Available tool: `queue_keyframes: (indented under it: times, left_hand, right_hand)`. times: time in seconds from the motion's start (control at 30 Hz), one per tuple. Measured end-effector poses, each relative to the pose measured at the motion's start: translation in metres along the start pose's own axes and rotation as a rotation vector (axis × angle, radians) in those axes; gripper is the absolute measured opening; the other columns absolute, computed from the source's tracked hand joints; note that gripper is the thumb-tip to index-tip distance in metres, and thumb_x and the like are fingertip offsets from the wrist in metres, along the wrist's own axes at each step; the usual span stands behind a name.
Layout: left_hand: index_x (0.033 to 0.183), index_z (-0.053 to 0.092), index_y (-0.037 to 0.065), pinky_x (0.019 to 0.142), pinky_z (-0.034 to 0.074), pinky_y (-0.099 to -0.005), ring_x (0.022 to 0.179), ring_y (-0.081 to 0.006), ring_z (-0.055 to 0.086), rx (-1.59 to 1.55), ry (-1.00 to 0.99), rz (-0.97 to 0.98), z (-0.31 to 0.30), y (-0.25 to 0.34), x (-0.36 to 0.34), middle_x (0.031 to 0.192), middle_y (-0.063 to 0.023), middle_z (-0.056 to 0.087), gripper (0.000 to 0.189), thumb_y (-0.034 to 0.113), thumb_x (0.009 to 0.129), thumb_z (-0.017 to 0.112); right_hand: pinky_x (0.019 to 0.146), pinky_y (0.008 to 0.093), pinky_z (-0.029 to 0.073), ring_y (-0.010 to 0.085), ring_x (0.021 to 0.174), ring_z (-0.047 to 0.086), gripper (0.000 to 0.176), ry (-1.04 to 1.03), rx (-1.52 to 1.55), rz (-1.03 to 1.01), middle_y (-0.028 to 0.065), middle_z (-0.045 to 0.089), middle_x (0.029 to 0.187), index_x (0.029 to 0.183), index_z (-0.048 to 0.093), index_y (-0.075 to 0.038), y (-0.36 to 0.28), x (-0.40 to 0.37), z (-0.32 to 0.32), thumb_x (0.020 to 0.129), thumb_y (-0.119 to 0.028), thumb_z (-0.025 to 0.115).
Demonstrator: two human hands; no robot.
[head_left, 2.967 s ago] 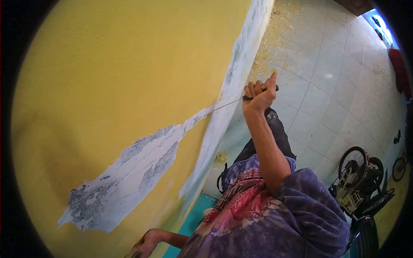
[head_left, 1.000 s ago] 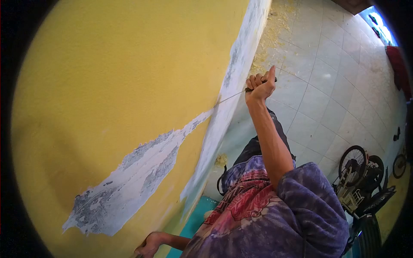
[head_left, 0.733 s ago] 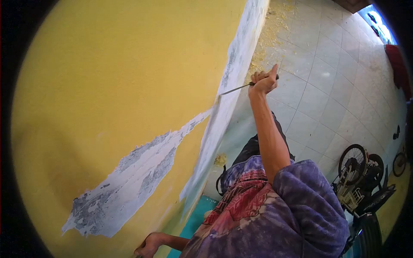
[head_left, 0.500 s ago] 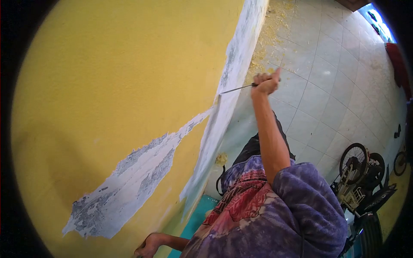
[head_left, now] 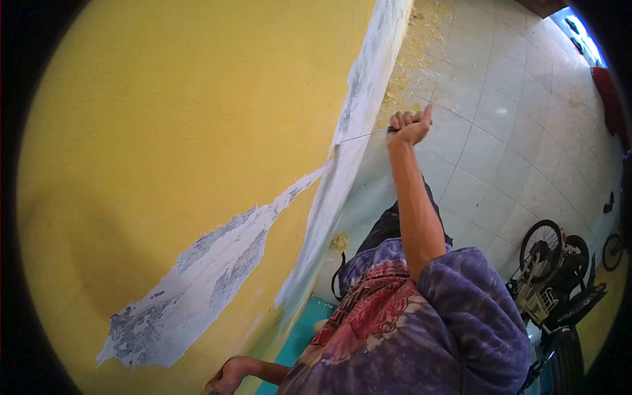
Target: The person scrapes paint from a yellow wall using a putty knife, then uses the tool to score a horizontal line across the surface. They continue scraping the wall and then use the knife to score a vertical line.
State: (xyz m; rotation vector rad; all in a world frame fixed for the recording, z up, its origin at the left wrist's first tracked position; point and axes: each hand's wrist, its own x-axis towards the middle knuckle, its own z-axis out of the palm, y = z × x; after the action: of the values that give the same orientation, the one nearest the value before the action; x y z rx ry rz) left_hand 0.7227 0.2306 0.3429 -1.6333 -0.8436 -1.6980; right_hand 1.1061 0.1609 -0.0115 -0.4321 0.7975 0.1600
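Note:
My right hand [head_left: 408,125] is shut on the dark handle of a thin metal scraper [head_left: 362,136]. Its blade tip touches the edge where the yellow wall [head_left: 184,118] meets the white scraped band [head_left: 359,92] along the wall's foot. A long bare patch [head_left: 197,276] of grey-white plaster runs diagonally across the yellow paint below the blade. My left hand [head_left: 224,376] rests low against the wall at the bottom edge with curled fingers; what it holds, if anything, is hidden.
Yellow paint flakes [head_left: 411,52] litter the white tiled floor [head_left: 500,131] along the wall. A motorbike [head_left: 553,276] stands at the right, a bicycle wheel [head_left: 612,250] beyond it. A teal surface [head_left: 299,336] lies under me.
My right hand has carried the scraper a little farther along the wall, from the tip of the bare patch onto the edge of the white band. The left hand has stayed put.

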Motion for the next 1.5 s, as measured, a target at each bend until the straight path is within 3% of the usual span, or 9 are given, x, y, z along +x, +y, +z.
queue_keyframes:
  times: [0.17,0.23,0.27,0.43,0.5,0.77,0.83,1.1,1.5]
  left_hand:
    - [0.129,0.035,0.003,0.095,0.042,-0.0447,0.117,-0.0284,0.039,0.068,-0.012,0.032,0.002,0.001,0.0,0.127,-0.015,0.034,0.046,0.015,0.088,0.051]
    - [0.129,0.035,0.003,0.095,0.042,-0.0449,0.117,-0.0285,0.039,0.084,-0.01,0.041,0.003,0.001,0.0,0.127,-0.0151,0.034,0.046,0.015,0.088,0.051]
    - [0.128,0.035,0.003,0.095,0.042,-0.045,0.117,-0.0285,0.039,0.097,-0.015,0.043,0.002,0.0,0.0,0.127,-0.0152,0.034,0.046,0.015,0.088,0.051]
    - [0.128,0.035,0.002,0.096,0.041,-0.0454,0.118,-0.0287,0.039,0.159,-0.024,0.072,0.0,-0.002,0.001,0.128,-0.0154,0.033,0.046,0.016,0.088,0.051]
    - [0.128,0.035,0.002,0.096,0.041,-0.0455,0.118,-0.0288,0.039,0.2,-0.024,0.092,-0.002,-0.003,0.003,0.128,-0.0155,0.033,0.046,0.016,0.088,0.052]
    - [0.128,0.035,0.001,0.097,0.04,-0.0461,0.119,-0.029,0.038,0.515,-0.05,0.202,-0.012,-0.001,0.008,0.128,-0.0158,0.033,0.047,0.017,0.088,0.052]
    - [0.126,0.038,0.0,0.1,0.034,-0.0478,0.123,-0.0311,0.034,0.055,0.058,-0.039,0.002,0.012,0.005,0.131,-0.0179,0.031,0.047,0.024,0.089,0.052]
    - [0.118,0.049,0.0,0.103,0.028,-0.0508,0.13,-0.0344,0.027,0.181,0.014,0.142,-0.014,-0.014,0.016,0.137,-0.0215,0.028,0.044,0.033,0.089,0.054]
    - [0.111,0.056,0.0,0.105,0.024,-0.0555,0.134,-0.0394,0.022,0.143,0.009,0.151,-0.02,-0.01,0.019,0.135,-0.0242,0.033,0.037,0.031,0.091,0.051]
  right_hand:
    - [0.037,0.0263,0.015,0.0119,0.037,0.017,0.053,0.037,-0.164,0.068,-0.0052,0.016,0.045,0.056,0.023,-0.018,0.012,-0.024,-0.001,0.089,-0.046,0.052]
    - [0.038,0.0262,0.013,0.0098,0.039,0.013,0.052,-0.097,0.016,-0.038,-0.0038,0.016,0.047,0.06,0.023,-0.018,-0.005,-0.017,-0.003,0.086,-0.047,0.058]
    - [0.037,0.0258,0.013,0.0097,0.039,0.014,0.052,0.055,-0.021,-0.025,-0.0042,0.015,0.047,0.061,0.022,-0.018,-0.001,-0.015,-0.004,0.086,-0.047,0.058]
    - [0.037,0.0257,0.013,0.0091,0.038,0.013,0.052,0.028,-0.114,0.063,-0.0054,0.013,0.048,0.06,0.021,-0.019,0.01,-0.022,-0.016,0.087,-0.048,0.055]
    - [0.037,0.0264,0.014,0.0101,0.038,0.014,0.051,0.028,0.093,0.024,-0.0047,0.015,0.047,0.06,0.022,-0.019,-0.002,-0.014,-0.019,0.087,-0.047,0.056]
    - [0.041,0.0281,0.025,0.0106,0.04,0.026,0.047,-0.147,-0.458,0.054,-0.0023,0.026,0.048,0.06,0.033,-0.015,-0.002,-0.059,-0.03,0.085,-0.043,0.062]
    - [0.044,0.0275,0.031,0.0118,0.042,0.035,0.043,-0.165,-0.563,0.05,-0.001,0.034,0.05,0.062,0.039,-0.013,-0.015,-0.057,-0.046,0.085,-0.04,0.064]
    - [0.055,0.0298,0.042,0.0153,0.056,0.053,0.048,-0.202,-0.957,-0.114,0.0064,0.056,0.062,0.066,0.051,-0.007,-0.079,-0.046,-0.067,0.086,-0.05,0.057]
    - [0.063,0.0319,0.051,0.0174,0.059,0.055,0.041,-0.133,-0.649,-0.121,0.0048,0.05,0.061,0.072,0.044,-0.009,-0.186,-0.063,-0.045,0.085,-0.043,0.062]
